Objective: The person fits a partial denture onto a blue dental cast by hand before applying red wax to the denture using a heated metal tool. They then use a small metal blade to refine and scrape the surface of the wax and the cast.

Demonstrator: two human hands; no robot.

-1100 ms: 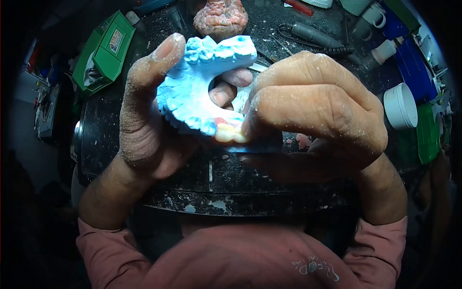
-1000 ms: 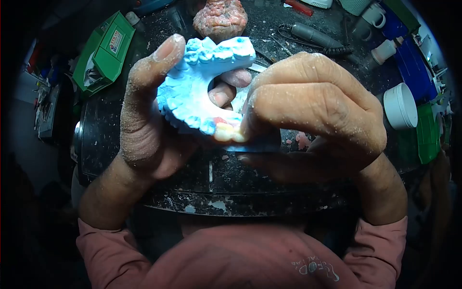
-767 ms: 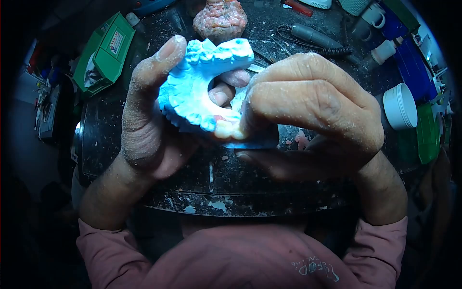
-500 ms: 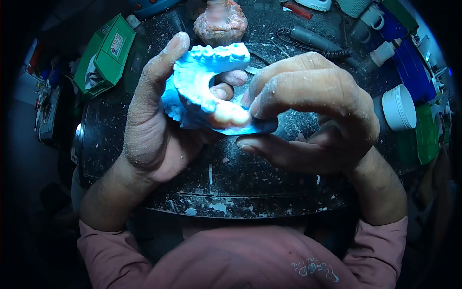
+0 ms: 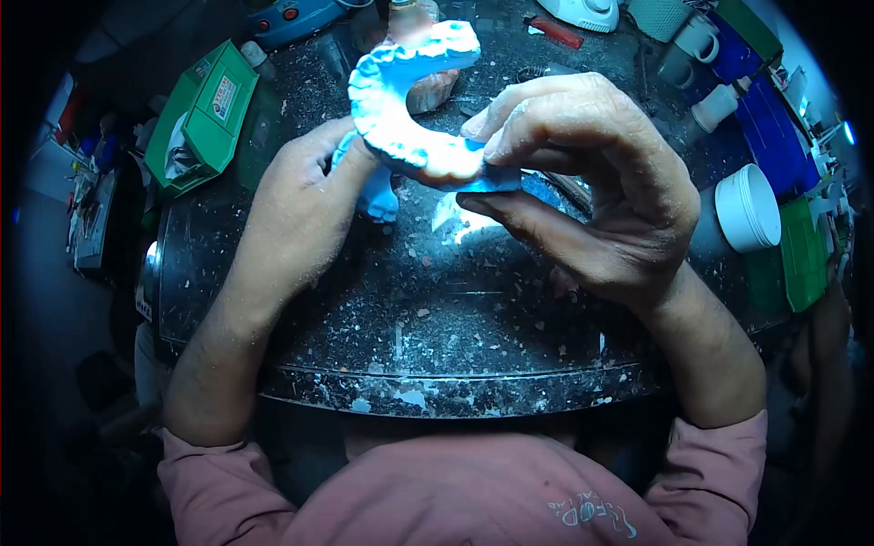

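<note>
A horseshoe-shaped dental cast point(image 5: 391, 105), lit bright blue-white, is held up over the dark table. Along its lower side sits a short row of cream-coloured teeth point(image 5: 451, 170). My right hand point(image 5: 601, 173) pinches the cast's right end between thumb and fingers. My left hand point(image 5: 305, 200) is closed round a second blue cast piece point(image 5: 378, 196), which shows below and beside its thumb; the rest of that piece is hidden. The left thumb reaches the left edge of the upper cast.
The speckled black table point(image 5: 437, 318) lies below. A green bin point(image 5: 205, 118) stands at the left, a white tub point(image 5: 746, 207) at the right. Further back are a red object point(image 5: 557, 33), a white mug point(image 5: 699, 38), a small bottle point(image 5: 715, 107) and a blue device point(image 5: 296, 18).
The horseshoe cast has risen slightly and now shows more from above. My left hand has turned over, its back now showing, with the second piece lower and apart from the first.
</note>
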